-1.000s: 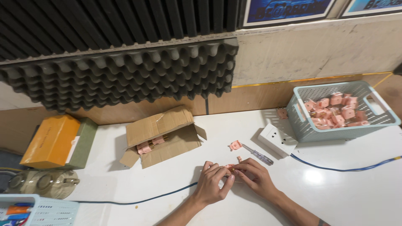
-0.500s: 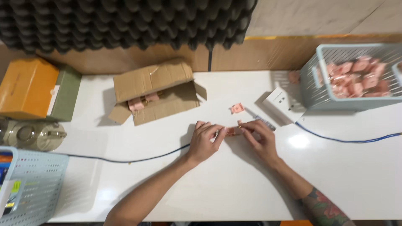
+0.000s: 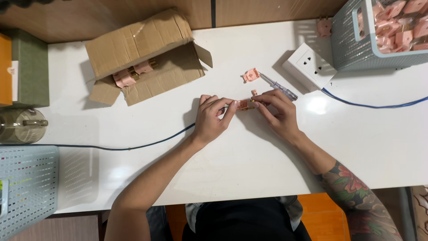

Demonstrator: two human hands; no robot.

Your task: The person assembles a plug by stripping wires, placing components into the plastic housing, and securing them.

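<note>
Both hands pinch a small pink plug part (image 3: 244, 105) over a white table (image 3: 232, 169).
Left hand (image 3: 211, 118) and right hand (image 3: 278, 111) grip it; cardboard box (image 3: 142, 53) and grey basket (image 3: 356, 44) behind.

A small pink plug part (image 3: 244, 105) lies level just above the white table, pinched at both ends.

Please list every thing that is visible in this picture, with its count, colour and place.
small plug part: one, pink, held between both hands
loose plug part: one, pink, table centre
screwdriver: one, clear handle, beside right hand
cardboard box: one, brown, open, upper left, pink parts inside
socket strip: one, white, upper right
basket: one, pale blue, top right, pink parts inside
blue cable: one, across table
left hand: pinching part
right hand: pinching part
</note>
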